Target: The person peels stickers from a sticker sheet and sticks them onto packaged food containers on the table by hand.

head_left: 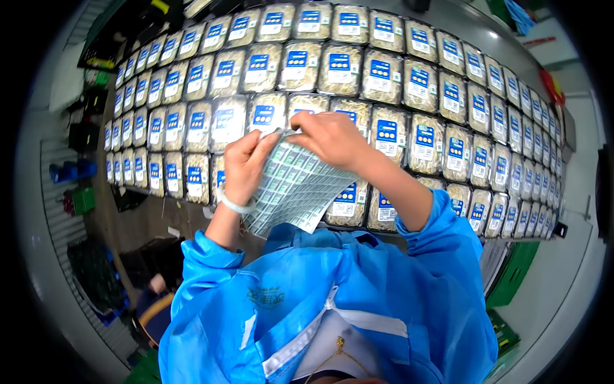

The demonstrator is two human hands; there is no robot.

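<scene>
A sheet of small green-and-white stickers (291, 182) hangs in front of my chest, its lower part curved. My left hand (245, 165), with a pale bangle on the wrist, pinches the sheet's upper left edge. Fingers of my right hand (329, 139) are closed at the top edge, close to my left fingertips; whether a single sticker is between them is too small to tell. Just beyond my hands and under the sheet are clear-lidded packs of pale sprouts (387, 134) with blue-and-white labels.
Several long rows of the same packs (300, 67) cover the table from left to right. Green crates (511, 275) stand at the right. At lower left are part of another person (152, 288) and a dark crate (96, 275).
</scene>
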